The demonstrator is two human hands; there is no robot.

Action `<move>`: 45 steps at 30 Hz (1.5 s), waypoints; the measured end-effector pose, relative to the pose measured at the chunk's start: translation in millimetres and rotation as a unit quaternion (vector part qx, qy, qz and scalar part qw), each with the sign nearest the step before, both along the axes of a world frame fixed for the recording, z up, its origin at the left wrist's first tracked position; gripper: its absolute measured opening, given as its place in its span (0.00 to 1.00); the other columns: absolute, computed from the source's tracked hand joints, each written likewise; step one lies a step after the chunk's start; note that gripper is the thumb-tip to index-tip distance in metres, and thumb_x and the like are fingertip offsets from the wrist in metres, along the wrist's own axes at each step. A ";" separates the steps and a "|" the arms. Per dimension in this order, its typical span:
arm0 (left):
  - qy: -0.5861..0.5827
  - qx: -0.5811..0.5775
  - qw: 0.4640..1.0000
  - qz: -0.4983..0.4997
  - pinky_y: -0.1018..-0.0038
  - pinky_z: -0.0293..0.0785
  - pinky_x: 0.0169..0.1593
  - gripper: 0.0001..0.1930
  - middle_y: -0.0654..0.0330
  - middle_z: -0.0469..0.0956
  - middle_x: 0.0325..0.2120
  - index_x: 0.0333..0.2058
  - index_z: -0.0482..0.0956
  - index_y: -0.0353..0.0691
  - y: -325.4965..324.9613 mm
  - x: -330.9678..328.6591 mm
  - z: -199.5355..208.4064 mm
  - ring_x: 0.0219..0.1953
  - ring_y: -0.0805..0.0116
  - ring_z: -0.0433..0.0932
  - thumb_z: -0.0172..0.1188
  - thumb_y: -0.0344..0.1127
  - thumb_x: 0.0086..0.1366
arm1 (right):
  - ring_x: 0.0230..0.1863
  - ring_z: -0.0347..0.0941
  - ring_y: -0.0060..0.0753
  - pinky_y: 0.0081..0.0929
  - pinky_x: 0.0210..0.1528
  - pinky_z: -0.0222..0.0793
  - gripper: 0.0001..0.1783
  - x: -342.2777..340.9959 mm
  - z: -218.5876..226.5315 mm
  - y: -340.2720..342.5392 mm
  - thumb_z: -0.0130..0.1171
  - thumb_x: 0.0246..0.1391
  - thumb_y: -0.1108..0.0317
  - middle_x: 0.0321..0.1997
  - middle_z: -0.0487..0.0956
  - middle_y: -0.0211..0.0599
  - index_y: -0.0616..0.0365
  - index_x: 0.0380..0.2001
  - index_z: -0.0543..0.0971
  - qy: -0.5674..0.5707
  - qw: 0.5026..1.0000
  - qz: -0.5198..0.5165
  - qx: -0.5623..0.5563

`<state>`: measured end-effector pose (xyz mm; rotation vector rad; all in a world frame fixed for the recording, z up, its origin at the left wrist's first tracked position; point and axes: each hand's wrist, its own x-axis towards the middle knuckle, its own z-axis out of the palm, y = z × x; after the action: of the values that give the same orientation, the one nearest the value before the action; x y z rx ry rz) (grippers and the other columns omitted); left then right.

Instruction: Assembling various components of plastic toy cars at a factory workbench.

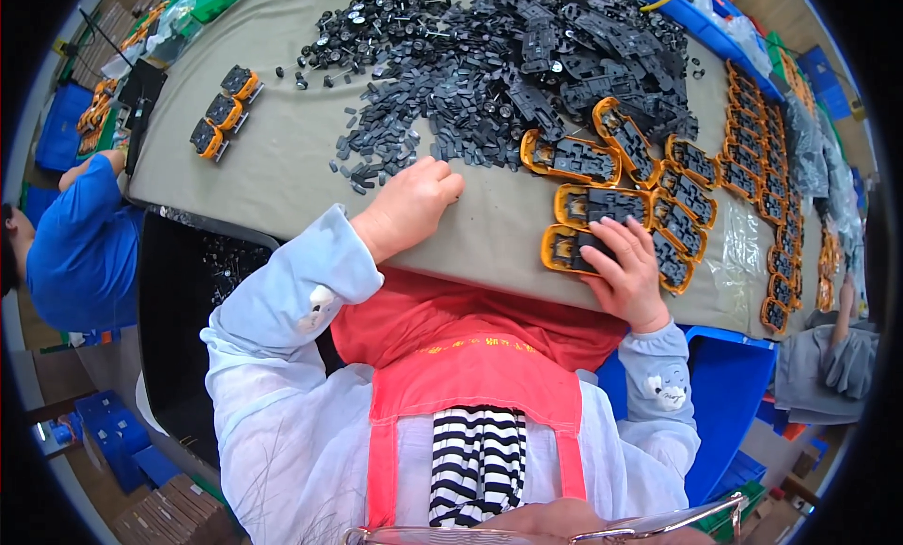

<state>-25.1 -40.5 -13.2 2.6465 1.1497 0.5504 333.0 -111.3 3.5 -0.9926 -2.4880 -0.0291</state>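
Note:
My left hand (414, 206) is closed above the near part of the table, beside the edge of a heap of small dark plastic pieces (442, 103). Its fingertips are curled together, and whatever they hold is hidden. My right hand (628, 274) grips the right end of the nearest upturned orange toy car (564, 249), with its fingers over the black underside. Another upturned toy car (583, 205) lies directly beyond, touching it. Several more orange cars with black undersides (685, 192) lie around and to the right of that hand.
Black chassis plates (611, 56) and wheel axles (376, 18) are piled at the far side. Three toy cars (224, 111) stand at the left, and long rows of cars (757, 141) line the right. A black bin (179, 329) is at my left. A person in blue (85, 244) sits farther left.

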 end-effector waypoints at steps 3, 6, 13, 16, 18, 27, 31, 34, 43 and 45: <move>-0.075 0.011 0.997 0.023 0.62 0.74 0.41 0.05 0.56 0.75 0.31 0.33 0.78 0.37 -8.9 2.9 -2.1 0.37 0.53 0.75 0.64 0.28 0.57 | 0.58 0.73 0.49 0.51 0.63 0.63 0.24 -1.1 5.7 -2.0 0.71 0.43 0.65 0.57 0.77 0.44 0.52 0.46 0.79 0.007 1.000 0.013 0.008; -0.097 -0.005 0.994 0.042 0.63 0.74 0.42 0.06 0.55 0.75 0.31 0.33 0.79 0.37 -9.6 0.1 -6.0 0.37 0.53 0.75 0.64 0.28 0.57 | 0.57 0.74 0.49 0.50 0.60 0.65 0.24 -13.4 14.9 -6.4 0.71 0.42 0.65 0.57 0.77 0.43 0.52 0.46 0.79 0.036 0.999 0.015 0.009; -0.068 -0.036 0.995 0.061 0.63 0.75 0.43 0.06 0.55 0.76 0.32 0.34 0.80 0.37 -9.9 2.8 -7.3 0.38 0.53 0.75 0.63 0.27 0.56 | 0.54 0.73 0.47 0.46 0.54 0.66 0.27 -88.5 11.3 -3.6 0.71 0.39 0.67 0.57 0.76 0.41 0.51 0.48 0.79 0.072 0.990 0.042 -0.112; -0.026 -0.039 0.998 0.042 0.62 0.75 0.44 0.06 0.54 0.75 0.32 0.34 0.79 0.37 -11.6 1.0 -1.2 0.39 0.52 0.75 0.61 0.26 0.56 | 0.55 0.72 0.47 0.45 0.55 0.66 0.27 -95.9 10.3 4.4 0.71 0.38 0.67 0.58 0.76 0.40 0.51 0.48 0.80 0.061 0.990 0.056 -0.113; -0.072 -0.034 0.996 -0.032 0.63 0.76 0.43 0.07 0.55 0.75 0.32 0.34 0.79 0.37 -19.2 -2.5 8.7 0.39 0.53 0.75 0.61 0.25 0.55 | 0.56 0.71 0.46 0.44 0.55 0.65 0.27 -97.0 9.6 10.6 0.72 0.38 0.68 0.58 0.76 0.39 0.51 0.48 0.80 0.058 0.990 0.063 -0.114; -0.041 -0.028 0.962 -0.269 0.67 0.77 0.40 0.13 0.59 0.76 0.38 0.38 0.81 0.38 -12.0 -14.6 12.0 0.38 0.60 0.75 0.62 0.27 0.50 | 0.58 0.70 0.42 0.44 0.58 0.63 0.29 -93.7 11.2 36.2 0.72 0.37 0.67 0.60 0.75 0.33 0.48 0.48 0.79 0.013 0.983 0.138 -0.123; -0.010 -0.050 0.947 -0.317 0.68 0.77 0.42 0.12 0.60 0.76 0.40 0.38 0.81 0.38 0.0 -12.9 9.7 0.40 0.60 0.75 0.62 0.28 0.52 | 0.58 0.70 0.41 0.43 0.58 0.64 0.29 -92.7 8.8 45.4 0.72 0.37 0.67 0.60 0.75 0.32 0.48 0.48 0.79 0.005 0.977 0.160 -0.139; 0.013 -0.066 0.936 -0.346 0.69 0.76 0.42 0.12 0.60 0.76 0.40 0.38 0.82 0.39 8.3 -10.8 11.3 0.41 0.61 0.74 0.62 0.29 0.52 | 0.57 0.70 0.41 0.42 0.57 0.64 0.29 -89.7 9.0 50.5 0.72 0.37 0.67 0.60 0.75 0.31 0.48 0.47 0.79 0.016 0.973 0.175 -0.151; 0.140 -0.006 0.897 -0.419 0.70 0.76 0.40 0.08 0.60 0.76 0.39 0.32 0.79 0.38 -0.3 -7.2 36.9 0.41 0.63 0.75 0.60 0.34 0.53 | 0.58 0.71 0.42 0.42 0.56 0.65 0.27 -92.5 14.9 52.8 0.71 0.39 0.67 0.61 0.75 0.32 0.48 0.48 0.79 0.012 0.970 0.184 -0.161; 0.137 0.020 0.905 -0.403 0.70 0.76 0.40 0.07 0.59 0.76 0.39 0.31 0.78 0.38 -6.7 -9.8 43.1 0.41 0.63 0.75 0.60 0.33 0.54 | 0.59 0.71 0.42 0.42 0.57 0.65 0.27 -94.7 20.0 44.6 0.71 0.40 0.67 0.61 0.75 0.33 0.49 0.48 0.80 0.014 0.968 0.177 -0.177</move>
<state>-34.9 -47.2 29.8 2.9491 0.0035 0.0385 238.3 -66.7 23.5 -0.6525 -2.6595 0.5551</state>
